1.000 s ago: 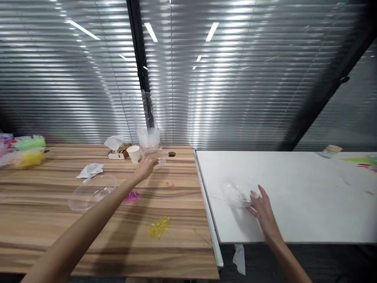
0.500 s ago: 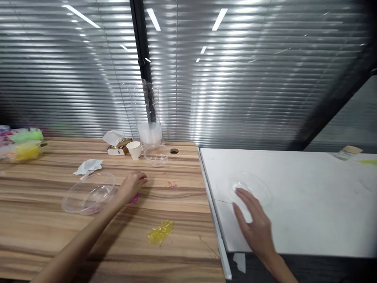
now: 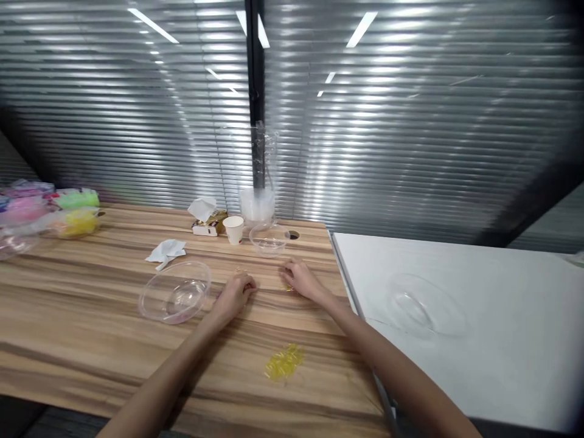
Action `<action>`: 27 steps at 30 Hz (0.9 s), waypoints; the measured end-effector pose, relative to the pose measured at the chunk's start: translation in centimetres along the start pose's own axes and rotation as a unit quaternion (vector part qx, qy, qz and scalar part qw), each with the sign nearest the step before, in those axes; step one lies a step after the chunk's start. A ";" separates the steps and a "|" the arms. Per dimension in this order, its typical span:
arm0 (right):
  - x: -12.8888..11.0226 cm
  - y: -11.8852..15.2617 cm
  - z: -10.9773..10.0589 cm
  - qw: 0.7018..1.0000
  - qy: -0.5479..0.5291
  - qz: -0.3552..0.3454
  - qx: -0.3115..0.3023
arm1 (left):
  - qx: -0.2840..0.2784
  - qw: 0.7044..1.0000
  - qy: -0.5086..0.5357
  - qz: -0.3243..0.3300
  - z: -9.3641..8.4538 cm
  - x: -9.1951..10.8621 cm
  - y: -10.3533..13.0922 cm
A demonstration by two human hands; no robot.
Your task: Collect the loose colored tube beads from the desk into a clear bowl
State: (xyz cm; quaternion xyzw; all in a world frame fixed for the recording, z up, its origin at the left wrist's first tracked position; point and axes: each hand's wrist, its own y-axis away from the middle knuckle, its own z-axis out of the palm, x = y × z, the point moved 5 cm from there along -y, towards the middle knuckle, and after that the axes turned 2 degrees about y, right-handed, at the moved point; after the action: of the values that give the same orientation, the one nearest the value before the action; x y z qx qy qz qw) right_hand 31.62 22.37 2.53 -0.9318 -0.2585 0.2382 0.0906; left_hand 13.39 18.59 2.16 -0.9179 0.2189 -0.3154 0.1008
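resting curled on the wooden tabletop (image 3: 91, 316), the left hand (image 3: 235, 298) covers small beads; whether it grips them, i cannot tell. the right hand (image 3: 301, 281), loosely spread, touches more: light, slippery, best pinched.

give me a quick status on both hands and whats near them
Left hand curled, down on wooden table. Right hand flat beside it. Clear bowl just left of left hand. Yellow pile nearer, untouched.
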 end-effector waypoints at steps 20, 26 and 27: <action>-0.9 -1.3 0.9 0.998 0.010 0.026 -0.049 | 0.098 0.958 -0.268 0.025 -10.4 -0.4 12.9; -4.6 0.7 2.0 0.988 0.123 -0.078 -0.060 | 0.124 0.934 -0.292 0.164 -9.8 3.7 19.5; -5.4 1.2 2.1 0.986 0.125 -0.095 -0.060 | 0.126 0.934 -0.286 0.176 -9.7 4.5 20.5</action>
State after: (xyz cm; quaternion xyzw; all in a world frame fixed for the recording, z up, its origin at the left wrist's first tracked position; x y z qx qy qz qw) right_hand 27.10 18.64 2.51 -0.9292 -0.3463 0.0945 0.0880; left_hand 3.65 -2.09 5.51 -0.8958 0.2976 -0.0420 0.3274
